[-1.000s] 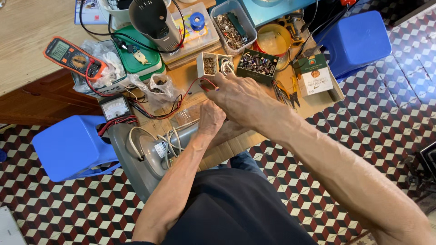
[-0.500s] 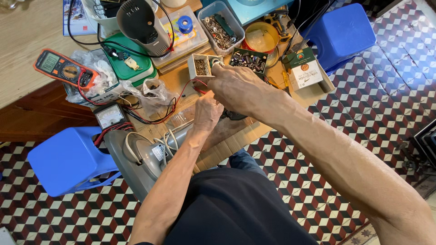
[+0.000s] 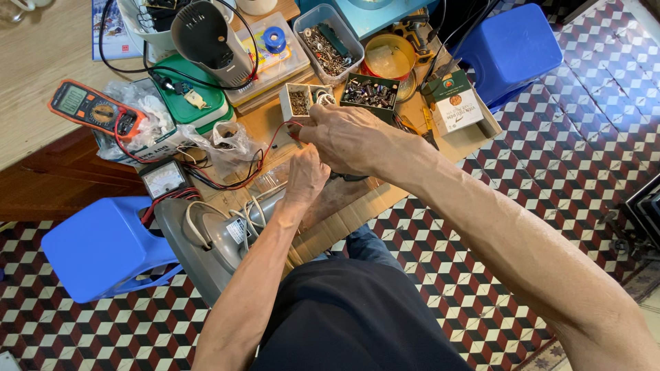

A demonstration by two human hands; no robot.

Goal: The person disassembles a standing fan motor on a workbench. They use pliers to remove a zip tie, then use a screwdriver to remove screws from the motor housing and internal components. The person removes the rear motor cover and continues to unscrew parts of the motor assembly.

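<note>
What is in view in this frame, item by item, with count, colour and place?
multimeter: 1, orange, far left of bench
analogue meter: 1, black with white dial, left bench edge
stools: 2, blue, left of bench and upper right
parts boxes: 3, white, dark and clear, bench centre
grey housing: 1, top centre
green case: 1, under the cables
grey appliance base: 1, near bench edge
red wire: 1, leading up to the hands
left hand: lower, on the cardboard
right hand: at the red wire's end

A home repair workshop: an orange multimeter (image 3: 93,110), trays of small electronic parts (image 3: 370,92) and tangled wires (image 3: 227,172) crowd the bench.
</note>
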